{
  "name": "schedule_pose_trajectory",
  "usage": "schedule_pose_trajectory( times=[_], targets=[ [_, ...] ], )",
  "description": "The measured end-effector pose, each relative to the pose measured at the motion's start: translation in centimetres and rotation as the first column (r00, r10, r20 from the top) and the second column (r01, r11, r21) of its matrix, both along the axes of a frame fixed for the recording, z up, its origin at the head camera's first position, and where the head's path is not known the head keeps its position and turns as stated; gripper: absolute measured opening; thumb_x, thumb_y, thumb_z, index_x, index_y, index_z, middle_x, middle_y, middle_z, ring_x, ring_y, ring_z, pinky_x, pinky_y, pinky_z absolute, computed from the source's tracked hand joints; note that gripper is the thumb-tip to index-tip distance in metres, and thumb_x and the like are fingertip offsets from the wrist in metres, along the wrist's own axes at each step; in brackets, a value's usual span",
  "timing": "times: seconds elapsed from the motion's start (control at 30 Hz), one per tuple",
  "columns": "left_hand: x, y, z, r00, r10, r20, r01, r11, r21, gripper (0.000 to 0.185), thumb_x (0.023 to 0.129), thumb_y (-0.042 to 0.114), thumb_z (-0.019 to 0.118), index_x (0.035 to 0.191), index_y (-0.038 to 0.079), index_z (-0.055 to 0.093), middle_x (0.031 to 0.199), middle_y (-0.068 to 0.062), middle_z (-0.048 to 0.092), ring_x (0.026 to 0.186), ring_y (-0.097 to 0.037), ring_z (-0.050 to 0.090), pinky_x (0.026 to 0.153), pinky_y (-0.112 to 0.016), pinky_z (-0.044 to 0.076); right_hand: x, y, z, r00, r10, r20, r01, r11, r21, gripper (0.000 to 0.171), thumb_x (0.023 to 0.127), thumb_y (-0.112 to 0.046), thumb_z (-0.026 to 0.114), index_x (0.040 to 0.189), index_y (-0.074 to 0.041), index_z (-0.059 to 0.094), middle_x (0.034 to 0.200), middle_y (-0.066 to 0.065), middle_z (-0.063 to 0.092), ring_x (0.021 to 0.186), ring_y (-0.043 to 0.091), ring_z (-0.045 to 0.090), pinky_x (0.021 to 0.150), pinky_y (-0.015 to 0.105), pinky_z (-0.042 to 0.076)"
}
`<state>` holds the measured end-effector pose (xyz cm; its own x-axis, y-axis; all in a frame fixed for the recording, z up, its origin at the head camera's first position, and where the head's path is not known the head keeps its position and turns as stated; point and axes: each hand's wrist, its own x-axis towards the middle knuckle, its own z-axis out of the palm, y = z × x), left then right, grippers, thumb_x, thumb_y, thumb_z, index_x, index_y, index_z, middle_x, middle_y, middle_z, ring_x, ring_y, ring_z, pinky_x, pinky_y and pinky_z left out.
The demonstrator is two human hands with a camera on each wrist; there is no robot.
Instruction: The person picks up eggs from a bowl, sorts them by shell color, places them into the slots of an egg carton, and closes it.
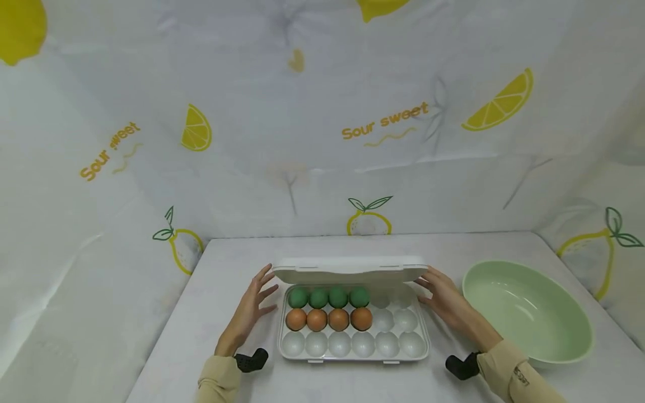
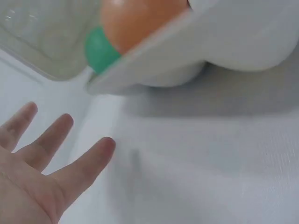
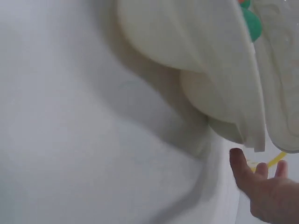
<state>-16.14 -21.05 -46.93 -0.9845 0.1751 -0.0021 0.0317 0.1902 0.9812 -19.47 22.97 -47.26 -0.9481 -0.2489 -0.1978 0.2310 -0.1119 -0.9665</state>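
Note:
A white plastic egg box (image 1: 353, 358) lies on the table with its lid (image 1: 350, 266) tilted part-way up at the back. Green eggs (image 1: 318, 298) fill part of the back row, and brown eggs (image 1: 339, 319) part of the middle one; the front row's cups hold none. My left hand (image 1: 248, 310) is beside the box's left end, fingers spread, fingertips right at the lid's left corner. At the other end, my right hand (image 1: 443, 299) has its fingertips at the lid's right corner. Loosely extended fingers (image 3: 240, 168) show beside the tray in the right wrist view.
A large pale green oval basin (image 1: 529, 310) stands to the right, close to my right forearm. Behind the white table (image 1: 242, 252) hangs a lemon-print sheet (image 1: 282, 184). Black wrist devices (image 1: 252, 360) sit at both cuffs.

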Motion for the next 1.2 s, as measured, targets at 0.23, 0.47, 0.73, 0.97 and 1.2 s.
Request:
schedule_pose_trajectory(
  times=[0.23, 0.47, 0.73, 0.97, 1.2],
  targets=[
    [3.0, -0.4, 1.5, 0.986, -0.063, -0.151, 0.048, 0.994, -0.101, 0.046, 0.115, 0.026, 0.020, 0.150, 0.004, 0.041, 0.166, -0.028, 0.023, 0.147, -0.060, 0.029, 0.105, -0.071, 0.047, 2.8, 1.6, 0.3, 0.950, 0.120, -0.288, -0.100, 0.992, 0.083, 0.036, 0.114, -0.027, 0.029, 0.140, -0.026, 0.055, 0.138, -0.030, 0.043, 0.131, -0.006, 0.039, 0.109, 0.053, 0.051],
    [5.5, 0.2, 0.6, 0.901, -0.129, -0.414, 0.040, 0.976, -0.216, 0.038, 0.109, -0.002, 0.031, 0.142, 0.003, 0.050, 0.159, -0.034, 0.030, 0.154, -0.024, 0.034, 0.097, -0.080, 0.044, 6.3, 1.8, 0.8, 0.787, 0.228, -0.573, 0.038, 0.910, 0.414, 0.026, 0.099, -0.001, 0.060, 0.120, -0.015, 0.066, 0.152, -0.019, 0.035, 0.133, -0.018, 0.031, 0.096, 0.025, 0.055],
    [6.9, 1.2, -2.2, 0.874, -0.111, -0.473, -0.125, 0.890, -0.439, 0.029, 0.097, 0.016, 0.070, 0.117, 0.037, 0.067, 0.158, -0.007, 0.049, 0.152, -0.041, 0.035, 0.109, -0.076, 0.037, 8.5, 1.3, -1.4, 0.605, 0.301, -0.737, 0.234, 0.817, 0.526, 0.043, 0.077, -0.005, 0.086, 0.110, -0.029, 0.072, 0.150, 0.004, 0.050, 0.140, -0.009, 0.036, 0.114, 0.030, 0.045],
    [7.2, 1.8, -3.7, 0.881, -0.122, -0.457, -0.151, 0.844, -0.515, 0.019, 0.091, 0.029, 0.079, 0.102, 0.038, 0.066, 0.157, 0.002, 0.051, 0.147, -0.047, 0.039, 0.113, -0.064, 0.040, 9.1, 0.7, -2.6, 0.474, 0.397, -0.786, 0.344, 0.738, 0.581, 0.043, 0.073, -0.015, 0.092, 0.101, -0.037, 0.067, 0.150, 0.007, 0.058, 0.148, -0.012, 0.025, 0.122, 0.003, 0.012],
    [7.0, 2.7, -3.7, 0.881, -0.150, -0.449, -0.123, 0.844, -0.523, 0.038, 0.077, 0.045, 0.088, 0.092, 0.027, 0.057, 0.157, -0.002, 0.051, 0.143, -0.048, 0.046, 0.112, -0.059, 0.042, 9.0, -0.3, -3.0, 0.451, 0.362, -0.815, 0.335, 0.778, 0.531, 0.039, 0.068, -0.025, 0.096, 0.095, -0.024, 0.068, 0.140, 0.020, 0.063, 0.134, -0.002, 0.055, 0.114, 0.001, 0.029]
  ],
)
